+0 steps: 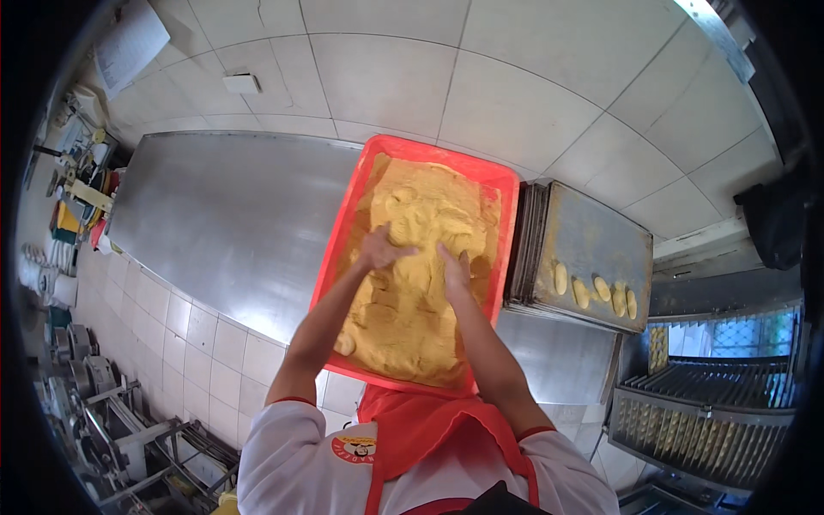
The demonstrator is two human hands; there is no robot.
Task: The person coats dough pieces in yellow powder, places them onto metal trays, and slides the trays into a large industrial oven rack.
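A red plastic tub lies in front of me, filled with a loose yellow, crumb-like powder that has dips and mounds in it. My left hand is over the left middle of the powder, its fingers spread. Across from it, my right hand touches or hovers just above the powder, with thumb and fingers apart. Neither hand shows anything held. A small pale dough piece rests in the powder at the tub's near left corner.
The tub stands on a steel table against a tiled wall. At its right is a stack of baking trays, the top one bearing several oval dough pieces. A loaded rack stands right; machinery stands lower left.
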